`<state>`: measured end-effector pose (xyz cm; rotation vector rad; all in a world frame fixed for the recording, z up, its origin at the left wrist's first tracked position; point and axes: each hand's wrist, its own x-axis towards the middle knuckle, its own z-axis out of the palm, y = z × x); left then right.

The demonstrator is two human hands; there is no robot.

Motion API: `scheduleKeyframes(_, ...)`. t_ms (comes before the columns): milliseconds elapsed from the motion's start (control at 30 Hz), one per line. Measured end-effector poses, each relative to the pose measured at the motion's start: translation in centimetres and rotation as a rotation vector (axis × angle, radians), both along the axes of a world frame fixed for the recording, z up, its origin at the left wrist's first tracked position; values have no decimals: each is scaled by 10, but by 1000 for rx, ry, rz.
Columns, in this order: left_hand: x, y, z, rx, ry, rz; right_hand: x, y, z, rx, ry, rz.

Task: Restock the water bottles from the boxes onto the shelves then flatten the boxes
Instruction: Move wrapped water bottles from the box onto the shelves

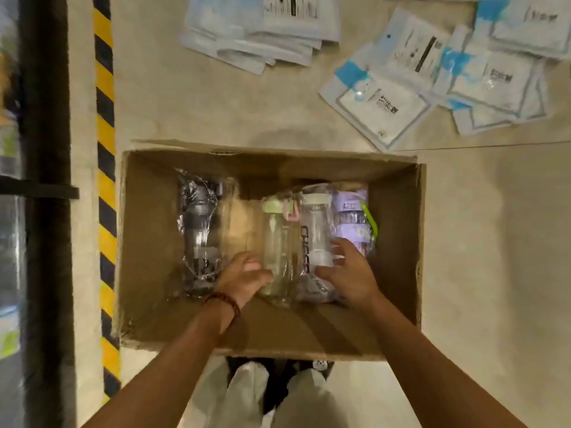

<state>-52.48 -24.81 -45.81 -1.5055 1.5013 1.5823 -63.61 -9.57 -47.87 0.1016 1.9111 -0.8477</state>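
Observation:
An open cardboard box (398, 217) stands on the floor below me. Inside lie several plastic-wrapped water bottles: a dark grey one (199, 230) at the left, a clear one with a green lid (276, 242) in the middle, a clear one with a white lid and dark lettering (315, 230), and a purple one (352, 217) at the right. My left hand (244, 274) reaches in with curled fingers touching the lower end of the green-lid bottle. My right hand (349, 270) has spread fingers resting over the lower end of the white-lid bottle.
A black shelf upright (46, 211) runs down the left, with yellow-black hazard tape (106, 193) on the floor beside it. Piles of flat white and blue packets (432, 78) lie on the floor beyond the box. My feet (278, 384) stand at the box's near edge.

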Motion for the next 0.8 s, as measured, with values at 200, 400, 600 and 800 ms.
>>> scheduleKeyframes(200,2,4,-85,-79,-44,-67,12,-13,-79,110,146,171)
scheduleKeyframes(400,-9,0,-113,-16,-60,-40,37,-32,-98,224,257,138)
scheduleKeyframes(600,-4,-10,-134,-59,-105,-7,34,-33,-111,228,268,160)
scheduleKeyframes(800,12,-14,-141,-6,-109,40,40,-47,-121,264,148,73)
